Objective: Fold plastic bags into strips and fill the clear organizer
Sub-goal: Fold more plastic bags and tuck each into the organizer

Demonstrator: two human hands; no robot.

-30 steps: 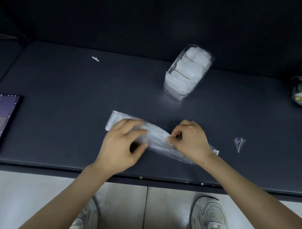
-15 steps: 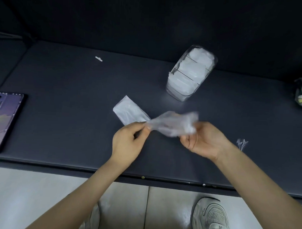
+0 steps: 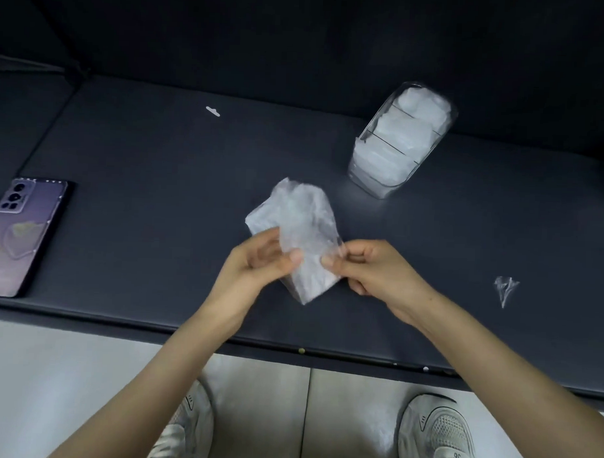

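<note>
The plastic bag (image 3: pixel 298 235) is held up in the air, a little above the dark worktop (image 3: pixel 141 189) and near its front edge, as a loosely folded, crumpled band that is not flat. The left hand (image 3: pixel 255 265) pinches it, thumb on the front and fingers (image 3: pixel 264 244) behind, and the right hand (image 3: pixel 378 272) pinches its right edge between the thumb and curled fingers, so both hands are clamped on the film. The clear organizer (image 3: pixel 399 143) stands well apart, toward the back right, and all the compartments I can see look packed with white folded bags. The main risk, I think, is that the thin film is slippery and springy: if one pinch loosens, the layers can open and the strip must be folded again. A second risk is at the organizer: pressing one more strip into a full compartment can tip the light box or push out its neighbours. A small scrap of film (image 3: pixel 505 287) lies to the right and a phone (image 3: pixel 19 232) to the left, both away from the hands.
</note>
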